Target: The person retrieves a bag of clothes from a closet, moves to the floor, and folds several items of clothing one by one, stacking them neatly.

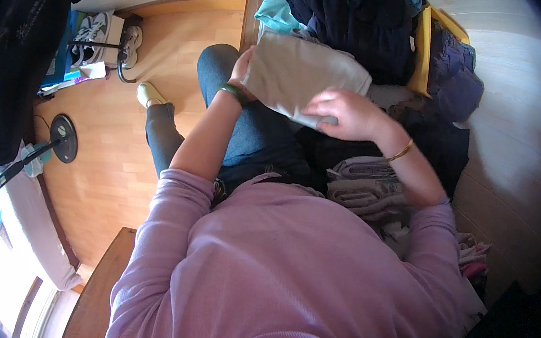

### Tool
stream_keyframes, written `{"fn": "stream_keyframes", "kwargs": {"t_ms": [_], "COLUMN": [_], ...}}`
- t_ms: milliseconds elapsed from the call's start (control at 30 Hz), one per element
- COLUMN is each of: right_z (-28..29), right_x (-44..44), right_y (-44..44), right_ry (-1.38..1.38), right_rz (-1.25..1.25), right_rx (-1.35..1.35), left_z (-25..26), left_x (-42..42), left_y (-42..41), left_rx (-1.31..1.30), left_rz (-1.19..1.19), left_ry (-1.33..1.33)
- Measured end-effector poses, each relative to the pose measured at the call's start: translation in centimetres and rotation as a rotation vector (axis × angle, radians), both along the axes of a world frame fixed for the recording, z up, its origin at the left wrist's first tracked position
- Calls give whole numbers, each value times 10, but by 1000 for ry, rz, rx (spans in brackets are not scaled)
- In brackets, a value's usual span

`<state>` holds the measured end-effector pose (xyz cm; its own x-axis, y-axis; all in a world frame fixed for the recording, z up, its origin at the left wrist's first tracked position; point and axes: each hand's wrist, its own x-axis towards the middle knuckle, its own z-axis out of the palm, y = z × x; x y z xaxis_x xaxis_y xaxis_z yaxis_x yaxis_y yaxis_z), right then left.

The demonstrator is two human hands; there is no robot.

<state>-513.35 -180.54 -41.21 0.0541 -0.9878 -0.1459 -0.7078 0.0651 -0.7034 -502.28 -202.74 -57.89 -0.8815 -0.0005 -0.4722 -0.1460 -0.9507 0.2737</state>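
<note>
A folded light grey cloth point(305, 73) spans the space above my lap, between my two hands. My left hand point(244, 69), below a green bangle, grips its left edge, the fingers partly hidden behind the cloth. My right hand point(343, 113), at its lower right side, has bent fingers touching the surface; whether they pinch it I cannot tell. Just beyond the cloth lie a pile of dark clothing point(355, 19) and a turquoise cloth point(277, 11). Folded greyish garments point(367, 189) are stacked beside my lap, beneath my right forearm.
A yellow bin point(423, 51) with bluish folded clothes point(453, 79) stands at the upper right. Black fabric point(437, 137) lies near my right forearm. Sneakers point(98, 32) and a stand's round black base point(64, 138) are on the left. A large black object point(10, 57) fills the upper left.
</note>
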Motion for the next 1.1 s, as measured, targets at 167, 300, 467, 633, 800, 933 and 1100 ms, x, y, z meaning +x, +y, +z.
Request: {"fn": "stream_keyframes", "kwargs": {"t_ms": [167,300,467,633,800,933,1100], "right_z": [-51,-109,-60,-73,-132,-63,-89], "right_x": [-21,-27,-38,-36,-11,-83,-183], "right_y": [36,65,49,25,4,-36,-49], "right_ry": [455,-52,-173,680,693,290,859], "right_rz": [-695,-1173,-1253,-858,-574,-724,-976], "right_rx": [-115,-75,-181,-206,214,342,6], "left_z": [17,64,69,43,63,26,48], "left_x": [5,-12,-14,-6,-13,6,-6], "left_y": [-9,30,24,28,73,88,86], "left_rx": [-32,-371,-355,-1681,-2467,-2345,-2254], "left_rz": [-234,-137,-191,-307,-480,-1004,-1188], "left_ry": [-339,-154,-4,-397,1,103,49]}}
